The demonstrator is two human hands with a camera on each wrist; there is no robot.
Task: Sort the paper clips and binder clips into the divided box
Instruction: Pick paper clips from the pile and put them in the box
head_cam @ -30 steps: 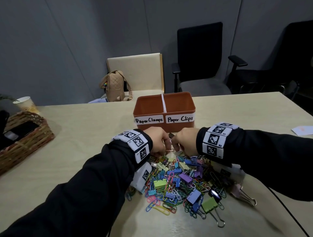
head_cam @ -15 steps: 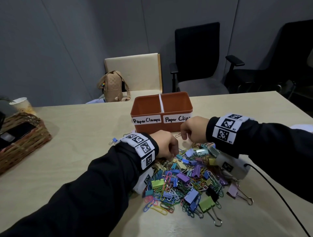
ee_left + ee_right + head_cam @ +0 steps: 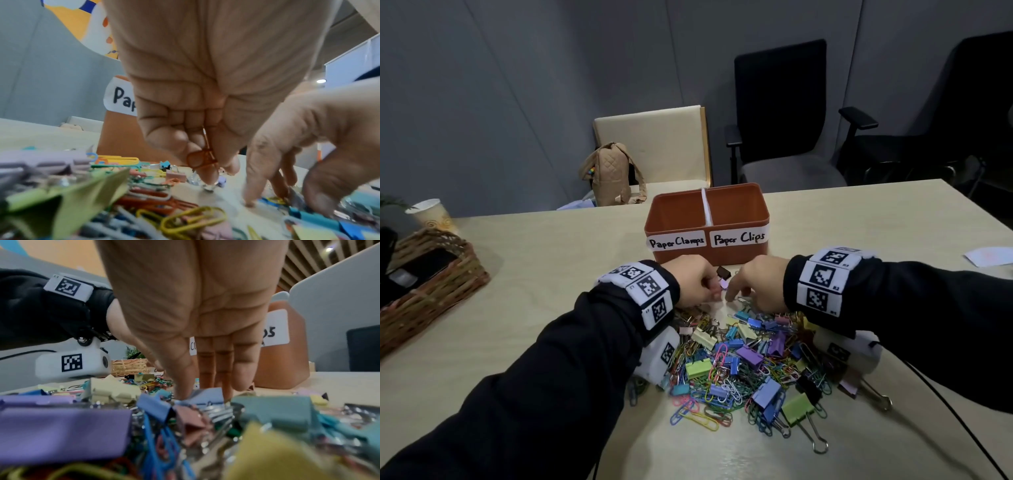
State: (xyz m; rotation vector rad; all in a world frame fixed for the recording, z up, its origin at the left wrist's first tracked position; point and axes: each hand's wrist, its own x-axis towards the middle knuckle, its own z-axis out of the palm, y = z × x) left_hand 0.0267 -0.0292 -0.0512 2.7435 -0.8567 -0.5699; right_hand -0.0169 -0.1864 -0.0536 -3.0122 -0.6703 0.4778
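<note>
Between my two hands, at the far edge of the clip pile (image 3: 743, 363), a small lilac binder clip (image 3: 723, 284) sits at my left fingertips. My left hand (image 3: 697, 282) is curled; the left wrist view shows an orange paper clip (image 3: 202, 158) pinched between its thumb and curled fingers, with the fingertips low over the table (image 3: 524, 301). My right hand (image 3: 758, 282) holds nothing: its fingers (image 3: 216, 366) point straight down, side by side, their tips touching the clips at the pile's far edge. Whether they press a particular clip I cannot tell.

Just beyond both hands stands the divided box (image 3: 681, 219), orange, with a white partition; its left compartment is labelled "Paper Clamps", its right "Paper Clips". A black binder clip (image 3: 723, 272) lies on the table between my hands and the box front. Nearer me than both hands, the pile mixes coloured paper clips and binder clips. Far to my left sits a wicker basket (image 3: 445, 284).
</note>
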